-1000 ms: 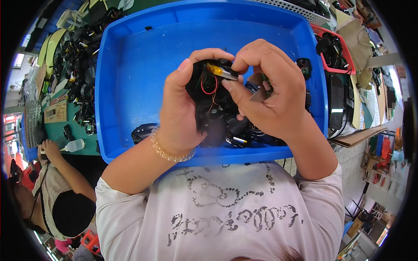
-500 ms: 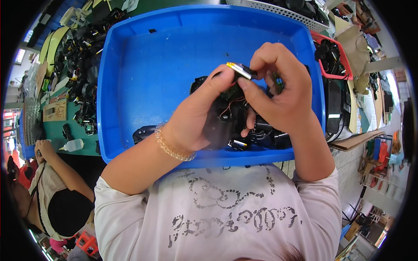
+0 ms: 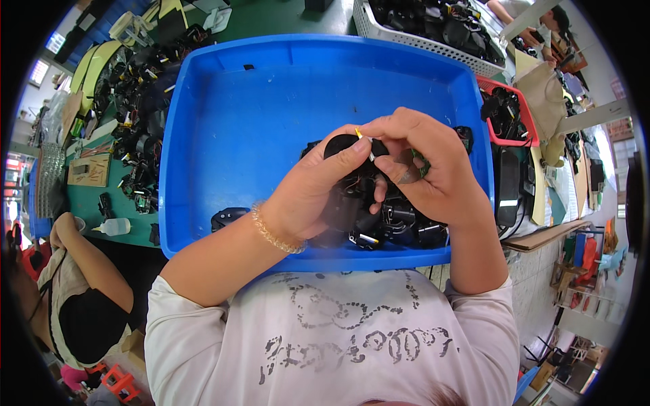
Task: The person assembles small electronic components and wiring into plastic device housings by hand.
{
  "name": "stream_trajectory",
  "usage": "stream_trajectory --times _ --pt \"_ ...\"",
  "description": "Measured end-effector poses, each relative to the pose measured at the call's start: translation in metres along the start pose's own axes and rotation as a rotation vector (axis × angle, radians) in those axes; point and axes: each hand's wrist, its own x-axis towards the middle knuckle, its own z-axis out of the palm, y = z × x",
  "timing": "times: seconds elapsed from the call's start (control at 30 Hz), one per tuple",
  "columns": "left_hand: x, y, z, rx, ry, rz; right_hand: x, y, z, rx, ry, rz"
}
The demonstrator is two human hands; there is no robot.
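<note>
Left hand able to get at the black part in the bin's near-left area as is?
Probably not: the left hand is holding a black assembly. Otherwise the way looks open: the black part lies in plain view beside the left forearm.

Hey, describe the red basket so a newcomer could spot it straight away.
Start from the big blue bin in the centre. Just past its right side, near the far corner, sits a smaller red basket holding black parts. Its red walls set it apart from the white perforated basket beyond.
</note>
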Motion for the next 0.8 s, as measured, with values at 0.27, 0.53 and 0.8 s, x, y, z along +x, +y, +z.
stream_trajectory --times 0.27,0.53,0.8 --pt "-0.001 0.004 0.009 0.049 0.021 0.036 0.0 0.0 -0.009 0.06 -0.108 0.1" --pt "-0.014 0.007 0.014 -0.025 0.08 -0.083 -0.001 -0.016 -0.004 0.231 -0.154 0.273" --pt "-0.015 0.001 0.014 -0.096 0.099 -0.107 -0.002 -0.009 -0.006 0.004 -0.212 0.169"
